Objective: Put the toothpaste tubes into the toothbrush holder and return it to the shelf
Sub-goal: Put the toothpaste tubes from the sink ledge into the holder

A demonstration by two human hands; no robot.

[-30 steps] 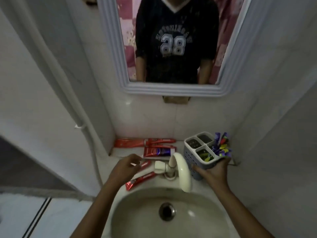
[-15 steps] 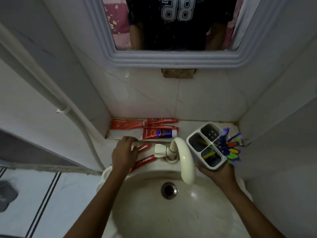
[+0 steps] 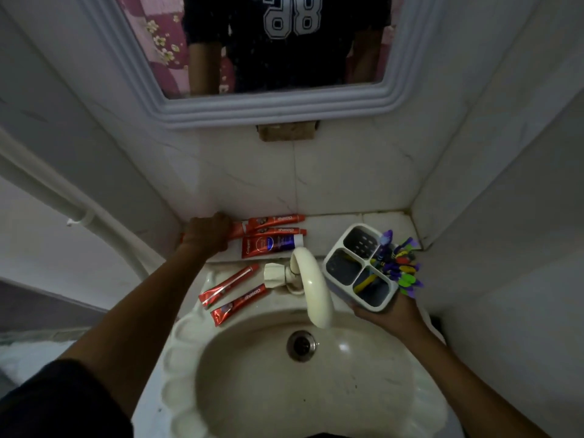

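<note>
My right hand (image 3: 390, 314) holds a white toothbrush holder (image 3: 347, 240) with four compartments over the sink's right rim; several colourful toothbrushes (image 3: 399, 263) stick out of its right side. My left hand (image 3: 207, 232) rests closed on the far-left red toothpaste tube (image 3: 236, 230) on the shelf (image 3: 347, 222). Beside it on the shelf lie two more red tubes (image 3: 275, 220) and a wider red-and-purple tube (image 3: 271, 245). Two red tubes (image 3: 229, 284) (image 3: 240, 305) lie on the sink rim, left of the tap.
A cream tap (image 3: 311, 286) curves over the basin (image 3: 252, 390) between my hands. A mirror (image 3: 278, 102) hangs above the shelf, tiled walls close in on both sides, and a white pipe (image 3: 72, 213) runs down the left wall.
My left hand moved from the sink rim back to the shelf and closed on the far-left tube. The view tilted further down; the holder stays in my right hand.
</note>
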